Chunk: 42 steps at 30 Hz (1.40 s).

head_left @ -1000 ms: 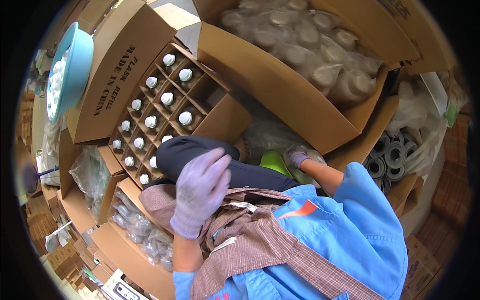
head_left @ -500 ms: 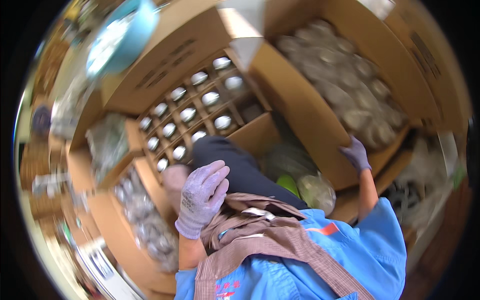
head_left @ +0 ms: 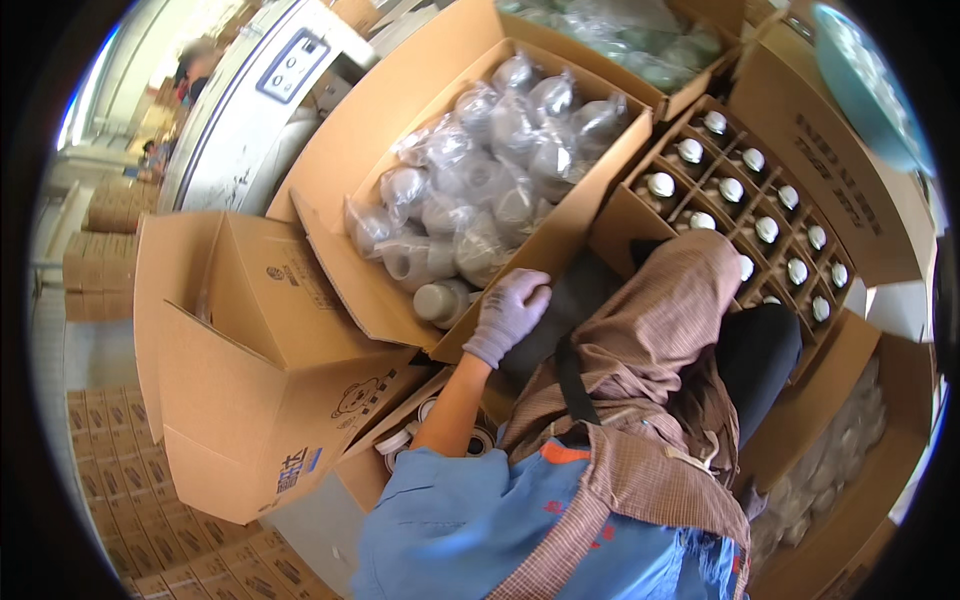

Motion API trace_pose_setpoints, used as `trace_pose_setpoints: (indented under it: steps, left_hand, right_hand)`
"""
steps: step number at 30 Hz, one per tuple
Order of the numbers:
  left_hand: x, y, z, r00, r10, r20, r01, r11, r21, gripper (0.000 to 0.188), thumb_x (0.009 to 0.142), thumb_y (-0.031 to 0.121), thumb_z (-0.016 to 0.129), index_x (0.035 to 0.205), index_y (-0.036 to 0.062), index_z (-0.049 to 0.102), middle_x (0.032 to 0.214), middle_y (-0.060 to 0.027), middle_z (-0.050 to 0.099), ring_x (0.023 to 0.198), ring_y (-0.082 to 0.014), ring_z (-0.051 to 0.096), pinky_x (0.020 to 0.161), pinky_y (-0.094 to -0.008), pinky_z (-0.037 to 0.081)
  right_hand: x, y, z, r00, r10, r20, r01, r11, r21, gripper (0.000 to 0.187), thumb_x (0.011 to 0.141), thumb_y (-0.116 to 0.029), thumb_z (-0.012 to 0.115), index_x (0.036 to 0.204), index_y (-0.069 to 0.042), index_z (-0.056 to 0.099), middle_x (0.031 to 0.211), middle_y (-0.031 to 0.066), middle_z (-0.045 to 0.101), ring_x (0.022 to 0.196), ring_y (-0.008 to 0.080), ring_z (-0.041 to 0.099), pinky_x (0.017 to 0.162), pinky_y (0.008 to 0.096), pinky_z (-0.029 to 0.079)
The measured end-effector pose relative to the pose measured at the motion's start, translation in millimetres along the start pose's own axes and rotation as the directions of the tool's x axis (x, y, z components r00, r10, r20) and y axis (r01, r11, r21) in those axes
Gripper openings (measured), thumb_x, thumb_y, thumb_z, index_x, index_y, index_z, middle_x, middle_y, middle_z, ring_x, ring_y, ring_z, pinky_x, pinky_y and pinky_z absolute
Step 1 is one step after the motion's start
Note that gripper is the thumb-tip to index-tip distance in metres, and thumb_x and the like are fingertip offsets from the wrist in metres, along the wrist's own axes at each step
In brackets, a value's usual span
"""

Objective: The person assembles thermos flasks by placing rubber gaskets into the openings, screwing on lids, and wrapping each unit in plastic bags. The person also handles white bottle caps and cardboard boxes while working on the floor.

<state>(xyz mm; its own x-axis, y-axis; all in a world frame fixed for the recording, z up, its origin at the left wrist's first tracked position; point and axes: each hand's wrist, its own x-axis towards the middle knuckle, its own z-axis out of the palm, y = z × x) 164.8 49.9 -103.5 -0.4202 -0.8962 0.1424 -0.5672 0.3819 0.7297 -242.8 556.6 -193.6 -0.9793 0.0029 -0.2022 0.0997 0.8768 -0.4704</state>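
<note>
My left hand (head_left: 508, 312), in a pale lavender glove, is closed on the near wall of an open carton (head_left: 590, 210). The carton is filled with white bottle-like containers wrapped in clear plastic (head_left: 480, 190). One white container (head_left: 437, 303) lies in its near corner, close to the hand. Only a sliver of my right hand (head_left: 756, 502) shows by my clothing at the lower right; its fingers are hidden. Ahead to the right, a divided carton (head_left: 775, 185) holds several white-capped bottles (head_left: 731, 189), one per cell, partly covered by my knee.
An empty-looking open carton (head_left: 270, 380) leans at the left. White-lidded containers (head_left: 395, 442) sit beside my left arm. A blue basin (head_left: 868, 85) is at the upper right. Another carton of wrapped goods (head_left: 820, 470) stands at the right. A white machine (head_left: 235, 110) and stacked cartons (head_left: 130, 470) lie beyond.
The view has swung left. My left hand, raised with fingers apart before, is now closed on the carton wall. My right hand, earlier on another carton's edge, is almost out of sight.
</note>
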Motion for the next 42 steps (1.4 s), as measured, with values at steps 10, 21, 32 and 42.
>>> trace_pose_setpoints:
  steps: [10,21,32,42]
  left_hand:
    - [19.0,-204.5,-24.7,0.484,-0.86,0.163,0.176,0.278,0.944,0.033,0.091,0.028,0.061,0.121,0.0177,0.07,0.128,-0.0083,0.066,0.118,-0.0253,0.062,0.089,-0.0447,0.05]
    - [-9.1,-201.7,-3.3,0.63,-0.722,0.284,0.057,0.408,0.911,0.044,0.094,0.029,0.054,0.131,0.0062,0.058,0.132,-0.0135,0.054,0.126,-0.0343,0.049,0.096,-0.062,0.037]
    - [1.7,-119.4,-82.7,0.794,-0.542,0.275,-0.111,0.315,0.942,0.048,0.091,0.025,0.057,0.138,0.0167,0.053,0.124,-0.01,0.061,0.109,-0.0325,0.06,0.093,-0.0519,0.046]
    - [-11.2,-98.1,-104.8,0.903,-0.39,0.183,0.043,0.503,0.863,0.065,0.08,0.053,0.066,0.129,0.0114,0.056,0.131,-0.0156,0.055,0.119,-0.0364,0.054,0.098,-0.0506,0.044]
  right_hand:
    - [5.7,-108.1,-46.2,0.952,-0.062,0.3,0.197,0.874,-0.443,0.036,0.087,-0.026,0.068,0.103,0.006,0.063,0.09,0.0169,0.066,0.084,0.0237,0.061,0.078,0.0385,0.049]
    - [-10.8,-237.2,-6.8,0.764,-0.495,0.413,0.572,0.817,-0.078,0.021,0.093,-0.014,0.06,0.104,0.004,0.062,0.097,0.0205,0.067,0.09,0.0302,0.064,0.083,0.0374,0.049]
    - [-51.2,-348.1,-27.6,0.604,-0.744,0.285,0.685,0.668,0.292,0.031,0.092,-0.013,0.066,0.119,0.002,0.063,0.107,0.0097,0.067,0.099,0.0169,0.061,0.09,0.0314,0.048]
    - [-101.5,-401.9,-18.4,0.294,-0.929,0.225,0.837,0.364,0.408,0.031,0.087,-0.013,0.07,0.115,0.0,0.065,0.108,0.0151,0.068,0.101,0.0304,0.066,0.09,0.0362,0.051]
